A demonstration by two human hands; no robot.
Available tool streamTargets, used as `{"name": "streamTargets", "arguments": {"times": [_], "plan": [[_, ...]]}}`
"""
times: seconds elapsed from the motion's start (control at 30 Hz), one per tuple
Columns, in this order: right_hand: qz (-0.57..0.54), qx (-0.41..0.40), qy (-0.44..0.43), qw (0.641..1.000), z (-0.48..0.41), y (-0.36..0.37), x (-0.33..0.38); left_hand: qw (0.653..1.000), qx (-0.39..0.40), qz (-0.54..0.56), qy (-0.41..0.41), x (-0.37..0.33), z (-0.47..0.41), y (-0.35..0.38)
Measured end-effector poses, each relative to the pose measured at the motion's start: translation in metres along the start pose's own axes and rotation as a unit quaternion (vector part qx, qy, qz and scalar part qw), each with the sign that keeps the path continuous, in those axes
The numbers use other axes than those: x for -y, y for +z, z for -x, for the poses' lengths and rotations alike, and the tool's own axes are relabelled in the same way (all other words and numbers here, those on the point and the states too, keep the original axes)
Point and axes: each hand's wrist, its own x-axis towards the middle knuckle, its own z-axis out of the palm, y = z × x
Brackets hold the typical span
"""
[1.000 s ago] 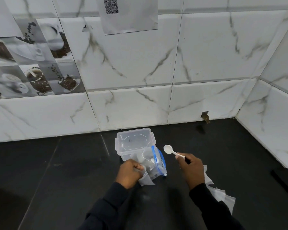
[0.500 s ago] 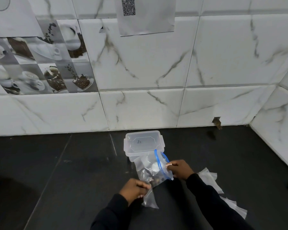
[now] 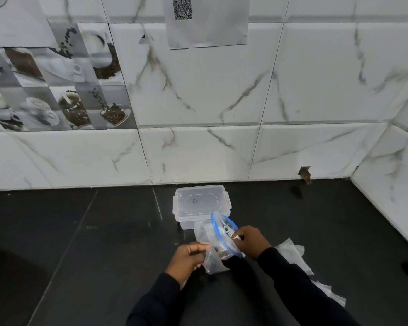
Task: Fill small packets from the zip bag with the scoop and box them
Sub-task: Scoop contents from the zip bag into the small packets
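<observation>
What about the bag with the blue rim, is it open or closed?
Open. The zip bag has its blue rim spread in a wide loop, and the right hand is at its mouth.

Cool, even light falls brightly on the tiled wall (image 3: pixel 198 90) beyond the hands, while the dark table (image 3: pixel 104 231) around them stays dim, with a faint sheen left of the left hand (image 3: pixel 186 257). A heavy shadow (image 3: pixel 7 278) fills the corner far to its left. The clear zip bag (image 3: pixel 218 234) it pinches catches pale glints. The scoop (image 3: pixel 237 237) gripped by the right hand (image 3: pixel 252 241) is only a soft pale fleck. Tile joints bow towards the edges, most strongly right of that hand.
</observation>
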Motion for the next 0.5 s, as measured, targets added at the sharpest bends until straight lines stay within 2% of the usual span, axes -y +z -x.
{"name": "streamTargets", "arguments": {"times": [0.2,0.37,0.5], "plan": [[-0.145,-0.029,0.032,0.988,-0.005,-0.014,0.003,0.999,-0.025,-0.035,-0.01,0.007,0.005,-0.004],[-0.146,-0.031,0.015,0.989,-0.011,-0.012,0.003,0.994,-0.028,-0.106,-0.013,0.016,0.009,-0.003],[-0.115,-0.02,0.015,0.993,-0.014,-0.01,0.003,0.992,-0.043,-0.118,-0.007,0.017,0.012,-0.003]]}}
